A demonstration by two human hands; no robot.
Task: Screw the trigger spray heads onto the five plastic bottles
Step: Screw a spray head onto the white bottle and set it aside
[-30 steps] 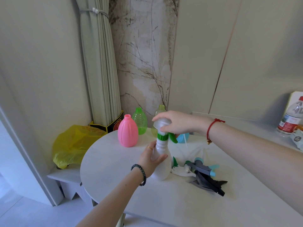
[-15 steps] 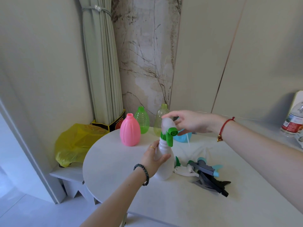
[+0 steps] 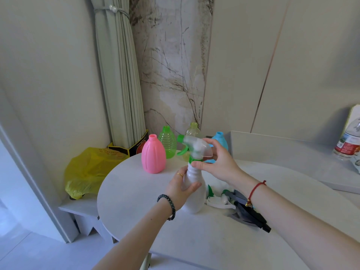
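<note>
A white bottle point(image 3: 195, 199) stands upright on the round white table point(image 3: 136, 191), and my left hand point(image 3: 180, 189) is wrapped around its body. On its neck sits a clear trigger spray head point(image 3: 194, 147) with a green nozzle, trigger and collar, nozzle pointing left. My right hand point(image 3: 218, 162) pinches that head at the collar. Behind stand a pink bottle point(image 3: 153, 156), a green bottle point(image 3: 167, 142), a clear yellowish bottle point(image 3: 192, 130) and a blue bottle point(image 3: 221, 142), all without heads. Several loose spray heads point(image 3: 233, 203) lie on the table right of the white bottle.
A yellow plastic bag point(image 3: 87, 170) and a dark box point(image 3: 134, 148) sit low at the left by a tied curtain point(image 3: 118, 75). A raised grey ledge point(image 3: 282, 152) runs along the right, with a labelled water bottle point(image 3: 348, 143) on it.
The spray head has turned on the bottle, its nozzle now pointing left. My right hand has shifted from the top of the head to its collar. The view has moved closer.
</note>
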